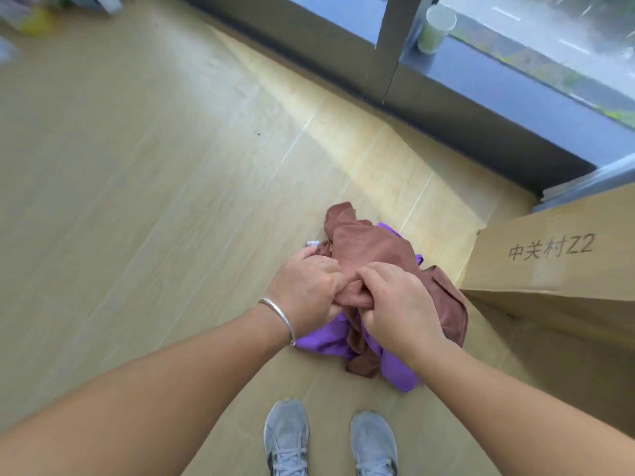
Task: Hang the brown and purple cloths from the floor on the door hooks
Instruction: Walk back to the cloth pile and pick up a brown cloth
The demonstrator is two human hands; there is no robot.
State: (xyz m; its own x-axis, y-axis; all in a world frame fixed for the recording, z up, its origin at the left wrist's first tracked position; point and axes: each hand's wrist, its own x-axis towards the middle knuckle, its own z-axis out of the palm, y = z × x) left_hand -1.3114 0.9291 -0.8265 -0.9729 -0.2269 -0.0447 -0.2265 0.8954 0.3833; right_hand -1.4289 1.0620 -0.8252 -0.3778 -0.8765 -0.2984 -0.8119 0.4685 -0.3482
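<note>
Both hands are reaching down to a crumpled heap on the floor point(137, 201). The left hand point(305, 290) and right hand point(395, 304) are each clutching a fold of the brown cloth point(371, 245), which is lying over the purple cloth point(326, 338) beneath them. A cardboard box point(556, 255) is standing just right of the right hand, and grey shoes point(287, 438) are showing below both.

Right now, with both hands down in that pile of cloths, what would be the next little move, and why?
Probably lift the bundle. The left hand and right hand both grip the brown cloth, which lies tangled over the purple cloth on the floor. No hooks are in view.
</note>
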